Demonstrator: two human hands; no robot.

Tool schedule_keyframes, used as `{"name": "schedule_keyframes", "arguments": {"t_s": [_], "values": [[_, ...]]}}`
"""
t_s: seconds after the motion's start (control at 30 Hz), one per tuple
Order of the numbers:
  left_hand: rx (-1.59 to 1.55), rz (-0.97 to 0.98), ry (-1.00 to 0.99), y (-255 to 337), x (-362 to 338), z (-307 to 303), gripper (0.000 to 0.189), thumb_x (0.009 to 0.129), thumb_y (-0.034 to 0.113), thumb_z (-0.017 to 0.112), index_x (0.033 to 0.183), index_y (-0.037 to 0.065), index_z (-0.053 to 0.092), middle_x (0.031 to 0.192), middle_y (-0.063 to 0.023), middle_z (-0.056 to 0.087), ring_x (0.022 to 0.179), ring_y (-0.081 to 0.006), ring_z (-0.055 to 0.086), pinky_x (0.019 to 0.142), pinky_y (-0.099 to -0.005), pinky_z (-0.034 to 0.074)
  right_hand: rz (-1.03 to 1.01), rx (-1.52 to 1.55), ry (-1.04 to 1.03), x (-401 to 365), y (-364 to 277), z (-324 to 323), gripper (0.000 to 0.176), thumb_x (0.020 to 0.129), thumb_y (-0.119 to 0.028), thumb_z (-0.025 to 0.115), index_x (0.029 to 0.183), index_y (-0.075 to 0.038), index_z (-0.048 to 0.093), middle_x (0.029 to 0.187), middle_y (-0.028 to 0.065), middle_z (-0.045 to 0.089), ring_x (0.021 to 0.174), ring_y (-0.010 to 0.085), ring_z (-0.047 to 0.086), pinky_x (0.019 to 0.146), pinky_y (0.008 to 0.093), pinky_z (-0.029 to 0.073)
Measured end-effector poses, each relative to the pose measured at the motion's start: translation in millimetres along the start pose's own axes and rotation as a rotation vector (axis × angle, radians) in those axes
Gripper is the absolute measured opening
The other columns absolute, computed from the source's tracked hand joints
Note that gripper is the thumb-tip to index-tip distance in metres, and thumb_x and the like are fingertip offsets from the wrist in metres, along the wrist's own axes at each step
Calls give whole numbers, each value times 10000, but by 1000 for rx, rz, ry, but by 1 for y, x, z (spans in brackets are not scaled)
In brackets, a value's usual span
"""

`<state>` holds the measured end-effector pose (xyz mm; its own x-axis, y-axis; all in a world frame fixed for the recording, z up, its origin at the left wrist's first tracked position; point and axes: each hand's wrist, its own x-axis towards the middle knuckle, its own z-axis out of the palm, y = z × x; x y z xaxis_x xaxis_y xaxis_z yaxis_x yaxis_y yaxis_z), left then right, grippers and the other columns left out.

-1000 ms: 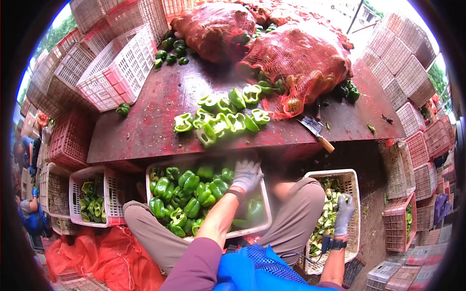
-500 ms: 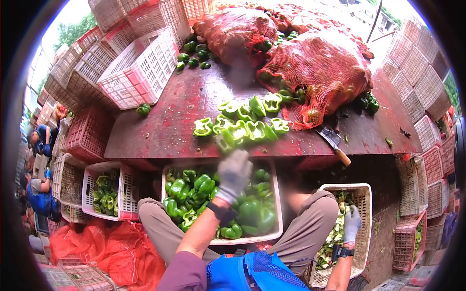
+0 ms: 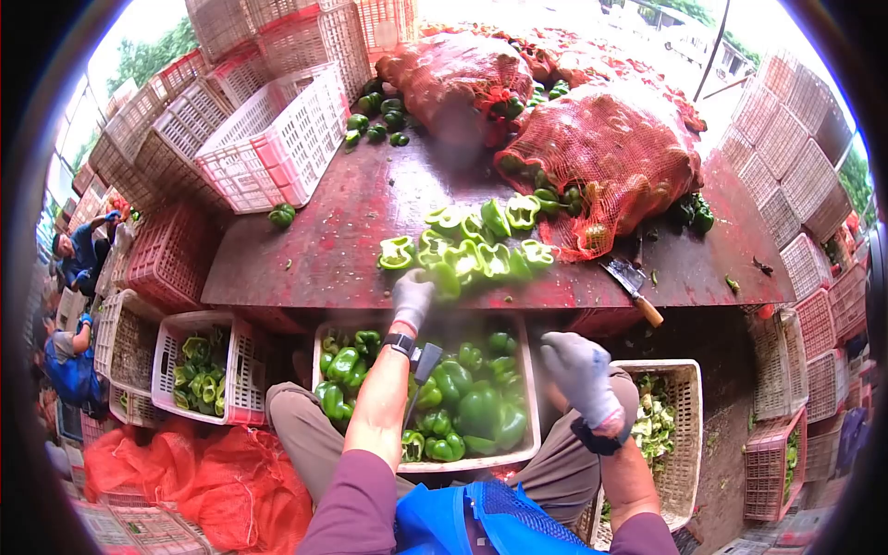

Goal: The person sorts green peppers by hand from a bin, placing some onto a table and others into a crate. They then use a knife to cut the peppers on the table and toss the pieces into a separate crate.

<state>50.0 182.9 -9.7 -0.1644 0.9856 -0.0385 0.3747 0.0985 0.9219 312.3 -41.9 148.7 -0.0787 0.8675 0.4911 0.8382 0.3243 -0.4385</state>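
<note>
My left hand (image 3: 413, 298), in a pale glove, is at the near edge of the red table (image 3: 314, 250). Its curled fingers close on the left side of a blurred green pepper half (image 3: 446, 281). Behind that lie several cut pepper halves (image 3: 464, 259), pale insides showing. My right hand (image 3: 577, 372), also gloved, hovers right of the crate of green peppers (image 3: 530, 407); its fingers are loosely bent, and nothing shows in them. A dark strap with a stick-like piece (image 3: 426, 362) sits by my left wrist. Whole-looking green peppers (image 3: 480, 407) fill the crate between my knees.
A cleaver (image 3: 633, 288) with a wooden handle lies at the table's right front. Red mesh sacks (image 3: 615, 153) of peppers stand behind. A crate of pale pepper scraps (image 3: 654, 421) is by my right knee. Stacked crates (image 3: 277, 139) and co-workers (image 3: 74, 356) are at left.
My left hand has moved up and left from over the pepper crate to the pepper half at the table edge. My right hand has come out of the scrap crate, up and left.
</note>
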Motion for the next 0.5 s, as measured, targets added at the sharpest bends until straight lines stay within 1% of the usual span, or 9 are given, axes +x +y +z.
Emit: {"name": "schedule_keyframes", "arguments": {"t_s": [0.07, 0.1, 0.17, 0.23, 0.27, 0.3, 0.37, 0.4, 0.5], "values": [[-76, -76, -2, 12, -11, -10, 284, 797, 186, 715, 1051, 59, 730, 905, -105, 749, 797, -190, 702, 733, -326, 538, 54, 51, -106, 6, -11, 17, 142, 889, -209, 638, 965, -92, 662, 835, 111, 669, 800, 309, 672, 684, 428, 530], [-114, -116, -5, 16, -17, -15, 236, 800, 164, 714, 1004, 50, 746, 886, -89, 751, 781, -172, 698, 724, -317, 533, 49, 60, -105, 6, -9, 33, 214, 878, -218, 650, 1051, -92, 638, 878, 115, 671, 803, 314, 672, 686, 432, 531], [-66, -38, 13, 13, -24, -18, 223, 827, 211, 698, 967, 44, 743, 858, -105, 748, 766, -196, 706, 713, -342, 531, 13, -64, -171, 11, -10, 57, 374, 859, -233, 669, 1198, -98, 590, 1011, 127, 658, 856, 324, 666, 714, 429, 530], [47, 1, -1, 47, -57, -34, 229, 829, 247, 695, 942, 53, 742, 861, -125, 745, 768, -221, 712, 714, -354, 533, -86, -81, -89, 19, -22, 68, 483, 832, -235, 686, 1275, -101, 548, 1094, 135, 632, 912, 331, 651, 750, 434, 526], [190, 49, -38, 60, -72, -41, 285, 825, 330, 679, 949, 78, 730, 910, -156, 731, 827, -301, 710, 758, -396, 534, -132, -88, -52, 25, -30, 72, 539, 819, -235, 695, 1313, -103, 527, 1136, 139, 619, 940, 334, 644, 768, 436, 523], [354, 163, -28, 56, -92, -38, 337, 816, 392, 662, 991, 109, 718, 970, -164, 714, 904, -358, 683, 809, -436, 525, -176, -82, -37, 37, -46, 73, 606, 782, -224, 711, 1343, -100, 519, 1147, 135, 597, 983, 328, 620, 799, 446, 510], [353, 114, -170, 81, -122, -48, 353, 818, 397, 643, 1019, 113, 705, 1002, -170, 702, 944, -369, 668, 832, -458, 515, -210, -151, -130, 45, -50, 79, 614, 753, -202, 717, 1327, -97, 526, 1098, 131, 598, 944, 317, 623, 777, 451, 509], [405, 177, -138, 78, -130, -45, 316, 829, 371, 634, 994, 112, 705, 981, -171, 701, 928, -370, 669, 824, -462, 517, -218, -199, -171, 44, -51, 83, 578, 748, -177, 710, 1293, -90, 538, 1037, 130, 607, 883, 313, 631, 737, 449, 513], [420, 308, -132, 72, -151, -38, 263, 852, 334, 609, 945, 106, 701, 936, -170, 697, 898, -362, 669, 800, -466, 522, -190, -253, -257, 33, -52, 94, 512, 746, -158, 701, 1236, -89, 572, 992, 135, 624, 841, 317, 637, 708, 451, 519]]}}
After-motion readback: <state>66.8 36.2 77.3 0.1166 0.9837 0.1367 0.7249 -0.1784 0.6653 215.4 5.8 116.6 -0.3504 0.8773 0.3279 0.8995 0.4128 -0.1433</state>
